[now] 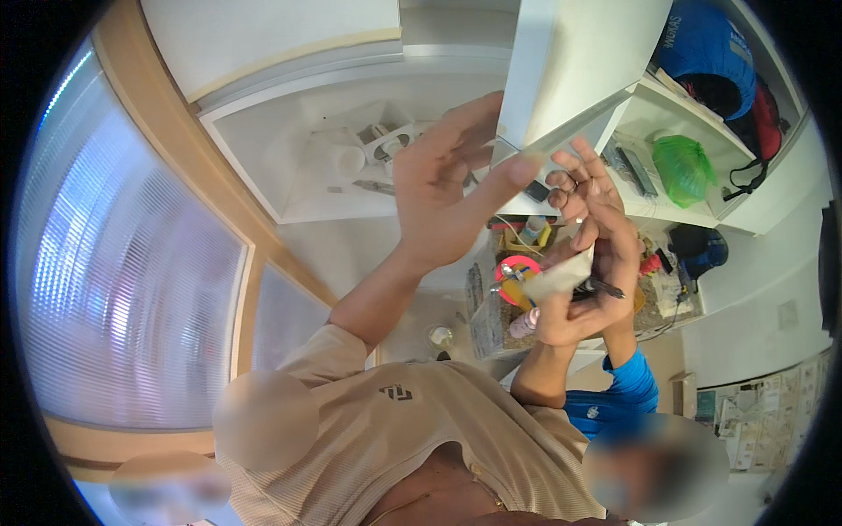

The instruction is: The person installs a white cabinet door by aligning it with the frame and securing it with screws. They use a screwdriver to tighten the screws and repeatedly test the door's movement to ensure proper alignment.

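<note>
My left hand (438, 197) is raised at the lower corner of a white cabinet panel (570, 61). Its thumb lies across the front of that corner, and its fingers pass behind the edge, partly hidden. In my right hand (583, 316) is a pale cream flat piece (561, 276), blurred, either paper or cloth. A thin dark stick-like thing (605, 287) also pokes out from this hand. Just above it are another person's fingers (574, 180), close to the panel's edge; that person's arm has a blue sleeve (631, 386).
Below the hands stands a cluttered worktop (649, 307) with a pink roll (517, 272) and a pink can (524, 324). White shelves at right hold a green bag (682, 168) and a blue bag (709, 53). A ribbed glass panel (132, 263) is at left; a recess (307, 149) holds white fittings.
</note>
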